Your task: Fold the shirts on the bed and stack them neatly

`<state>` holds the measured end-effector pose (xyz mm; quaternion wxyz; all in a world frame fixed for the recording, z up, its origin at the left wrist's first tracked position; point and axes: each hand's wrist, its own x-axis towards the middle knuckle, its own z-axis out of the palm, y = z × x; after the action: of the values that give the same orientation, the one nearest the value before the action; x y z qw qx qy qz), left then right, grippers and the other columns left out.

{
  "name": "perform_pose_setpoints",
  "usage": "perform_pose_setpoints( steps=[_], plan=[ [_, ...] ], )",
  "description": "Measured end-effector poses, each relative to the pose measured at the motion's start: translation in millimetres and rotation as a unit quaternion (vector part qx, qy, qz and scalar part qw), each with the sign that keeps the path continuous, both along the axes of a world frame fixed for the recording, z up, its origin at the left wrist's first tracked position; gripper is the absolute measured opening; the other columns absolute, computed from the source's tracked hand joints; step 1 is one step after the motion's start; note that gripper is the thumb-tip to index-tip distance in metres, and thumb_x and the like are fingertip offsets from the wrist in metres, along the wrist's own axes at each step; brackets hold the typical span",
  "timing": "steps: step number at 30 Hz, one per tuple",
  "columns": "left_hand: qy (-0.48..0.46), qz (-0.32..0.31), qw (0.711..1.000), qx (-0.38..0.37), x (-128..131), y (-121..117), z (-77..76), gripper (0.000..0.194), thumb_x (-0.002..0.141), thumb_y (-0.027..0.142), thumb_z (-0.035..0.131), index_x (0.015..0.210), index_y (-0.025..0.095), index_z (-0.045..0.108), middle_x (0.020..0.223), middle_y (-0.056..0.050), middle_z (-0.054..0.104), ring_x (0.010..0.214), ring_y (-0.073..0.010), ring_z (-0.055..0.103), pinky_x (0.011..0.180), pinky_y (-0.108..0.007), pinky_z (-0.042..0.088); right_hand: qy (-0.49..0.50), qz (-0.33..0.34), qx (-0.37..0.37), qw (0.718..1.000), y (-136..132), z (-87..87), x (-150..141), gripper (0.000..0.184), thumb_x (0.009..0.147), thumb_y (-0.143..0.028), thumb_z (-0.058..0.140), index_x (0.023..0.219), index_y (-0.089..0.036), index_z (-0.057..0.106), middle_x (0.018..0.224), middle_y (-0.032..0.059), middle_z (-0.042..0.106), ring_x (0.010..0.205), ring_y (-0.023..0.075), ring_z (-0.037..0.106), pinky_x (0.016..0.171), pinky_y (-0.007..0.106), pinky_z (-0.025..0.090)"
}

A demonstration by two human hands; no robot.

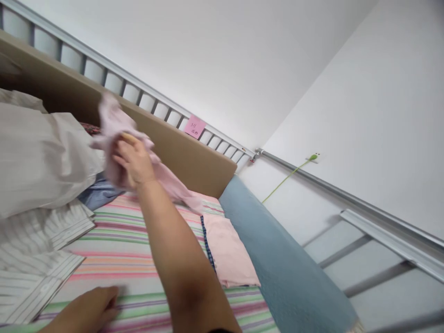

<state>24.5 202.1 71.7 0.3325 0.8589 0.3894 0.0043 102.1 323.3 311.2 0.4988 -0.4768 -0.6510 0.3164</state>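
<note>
My right hand (133, 162) is raised over the bed, fingers closed on a pale pink garment (114, 125) that trails down toward the striped sheet (121, 240); the cloth is blurred by motion. Low at the bottom edge, my left hand (88, 310) lies on the striped sheet with its fingers curled loosely, nothing visibly in it. A folded pink cloth (229, 249) lies flat on the sheet to the right of my forearm, over a dark checked piece.
A heap of white and striped clothes (34, 194) fills the left side, with a blue garment (97, 192) under it. A tan headboard (194, 162) with a pink sticky note (194, 126) stands behind. A blue mattress edge (277, 259) and metal rails (381, 231) run along the right.
</note>
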Motion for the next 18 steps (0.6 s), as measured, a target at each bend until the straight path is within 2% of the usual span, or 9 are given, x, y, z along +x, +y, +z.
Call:
perform_pose_setpoints(
  steps=[2, 3, 4, 5, 8, 10, 12, 15, 18],
  plan=[
    [-0.006, -0.005, 1.0, -0.017, -2, -2, 6.2, 0.024, 0.075, 0.03, 0.042, 0.08, 0.02, 0.062, 0.088, -0.007, 0.069, 0.083, -0.0257, 0.062, 0.073, -0.033, 0.042, 0.022, 0.045, 0.007, 0.999, 18, -11.5, -18, 0.042, 0.094, -0.032, 0.023, 0.131, -0.016, 0.034, 0.112, -0.0036, 0.061, 0.098, 0.009, 0.06, 0.081, 0.03, 0.045],
    [-0.003, -0.005, 1.0, -0.021, -3, -4, 8.2, 0.024, 0.075, 0.03, 0.042, 0.081, 0.02, 0.063, 0.09, -0.008, 0.069, 0.085, -0.0264, 0.062, 0.073, -0.034, 0.042, -0.017, 0.027, -0.006, 0.999, 18, -23.4, -13, 0.041, 0.092, -0.033, 0.026, 0.128, -0.018, 0.039, 0.111, -0.0051, 0.063, 0.096, 0.008, 0.061, 0.081, 0.028, 0.045],
    [-0.001, -0.005, 1.0, -0.022, -4, -5, 9.1, 0.025, 0.075, 0.029, 0.042, 0.083, 0.02, 0.063, 0.092, -0.008, 0.069, 0.088, -0.0269, 0.062, 0.075, -0.034, 0.042, -0.078, -0.012, -0.028, 0.996, 11, -38.7, 1, 0.038, 0.09, -0.034, 0.035, 0.123, -0.019, 0.047, 0.11, -0.0043, 0.064, 0.094, 0.0079, 0.062, 0.082, 0.026, 0.046],
    [0.0, -0.005, 1.0, -0.022, -4, -6, 8.7, 0.025, 0.074, 0.028, 0.043, 0.084, 0.021, 0.064, 0.095, -0.008, 0.069, 0.09, -0.0272, 0.062, 0.076, -0.035, 0.043, -0.198, -0.102, -0.063, 0.973, -1, -56.2, 23, 0.032, 0.088, -0.033, 0.041, 0.115, -0.023, 0.055, 0.109, -0.0068, 0.066, 0.095, 0.0065, 0.061, 0.084, 0.022, 0.045],
    [-0.001, -0.006, 1.0, -0.022, -5, -9, 1.5, 0.029, 0.071, 0.027, 0.047, 0.092, 0.022, 0.066, 0.101, -0.007, 0.069, 0.097, -0.0267, 0.061, 0.083, -0.034, 0.042, -0.29, -0.238, -0.133, 0.917, -66, -111.9, 118, 0.029, 0.084, -0.016, 0.043, 0.106, -0.013, 0.061, 0.114, 0.0024, 0.064, 0.11, 0.0134, 0.055, 0.097, 0.025, 0.037],
    [-0.004, -0.01, 1.0, -0.024, -5, -9, -4.3, 0.033, 0.07, 0.029, 0.048, 0.098, 0.023, 0.066, 0.104, -0.007, 0.068, 0.1, -0.0268, 0.061, 0.086, -0.035, 0.042, -0.332, -0.338, -0.192, 0.859, -119, -144.2, 186, 0.034, 0.082, -0.014, 0.041, 0.111, -0.009, 0.059, 0.121, 0.0107, 0.06, 0.118, 0.0203, 0.05, 0.102, 0.033, 0.033],
    [-0.003, -0.012, 0.999, -0.029, -4, -9, -7.8, 0.036, 0.071, 0.029, 0.049, 0.102, 0.022, 0.065, 0.108, -0.008, 0.067, 0.102, -0.0274, 0.06, 0.088, -0.036, 0.042, -0.362, -0.419, -0.259, 0.792, -167, -171.3, 241, 0.037, 0.08, -0.019, 0.046, 0.114, -0.007, 0.057, 0.12, 0.0177, 0.058, 0.118, 0.0291, 0.05, 0.1, 0.043, 0.035],
    [0.004, -0.008, 0.999, -0.032, 0, -9, -7.0, 0.043, 0.071, 0.027, 0.046, 0.112, 0.021, 0.061, 0.109, -0.01, 0.067, 0.101, -0.0275, 0.06, 0.087, -0.038, 0.042, -0.389, -0.476, -0.324, 0.719, -218, -203.4, 293, 0.04, 0.078, -0.019, 0.048, 0.115, -0.005, 0.057, 0.116, 0.0215, 0.059, 0.113, 0.0313, 0.053, 0.094, 0.041, 0.04],
    [0.016, 0.0, 1.0, -0.022, 6, -9, -3.2, 0.042, 0.075, 0.027, 0.042, 0.111, 0.02, 0.06, 0.105, -0.01, 0.067, 0.097, -0.0272, 0.061, 0.083, -0.037, 0.043, -0.409, -0.491, -0.338, 0.691, -237, -220.2, 319, 0.039, 0.085, -0.021, 0.036, 0.112, -0.004, 0.059, 0.109, 0.0205, 0.063, 0.106, 0.0267, 0.058, 0.089, 0.034, 0.042]
  ],
)
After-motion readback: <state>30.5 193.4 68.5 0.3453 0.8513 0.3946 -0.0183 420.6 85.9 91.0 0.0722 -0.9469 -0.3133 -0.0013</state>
